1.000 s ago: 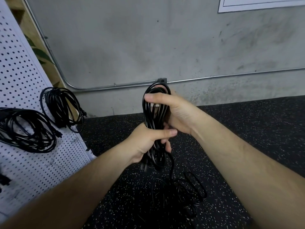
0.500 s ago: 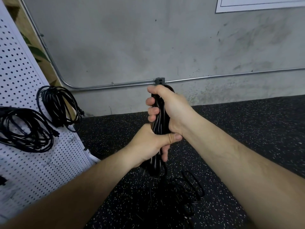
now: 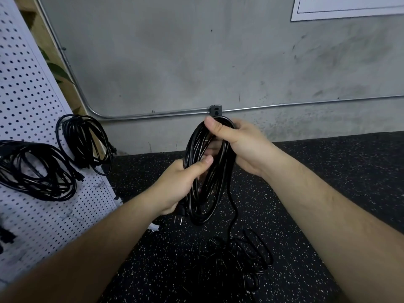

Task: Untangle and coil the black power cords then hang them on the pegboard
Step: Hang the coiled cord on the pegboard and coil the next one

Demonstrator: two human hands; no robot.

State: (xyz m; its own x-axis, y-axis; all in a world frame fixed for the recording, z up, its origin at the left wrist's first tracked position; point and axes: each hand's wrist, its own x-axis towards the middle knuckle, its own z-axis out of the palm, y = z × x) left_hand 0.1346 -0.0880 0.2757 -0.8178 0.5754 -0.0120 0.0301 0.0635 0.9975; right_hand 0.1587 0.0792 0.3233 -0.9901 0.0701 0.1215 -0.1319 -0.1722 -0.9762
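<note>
The coiled cord [image 3: 215, 186] hangs upright above the floor [image 3: 328, 193], the left hand [image 3: 178, 186] with its grip closed round its left side, the right hand [image 3: 240, 145] pinching the top. Light and limp, its loops probably spring apart; clasp all strands together mid-bundle

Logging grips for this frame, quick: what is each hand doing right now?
Left hand: closed around the side of the coiled black power cord.
Right hand: closed on the top of that coil.
</note>
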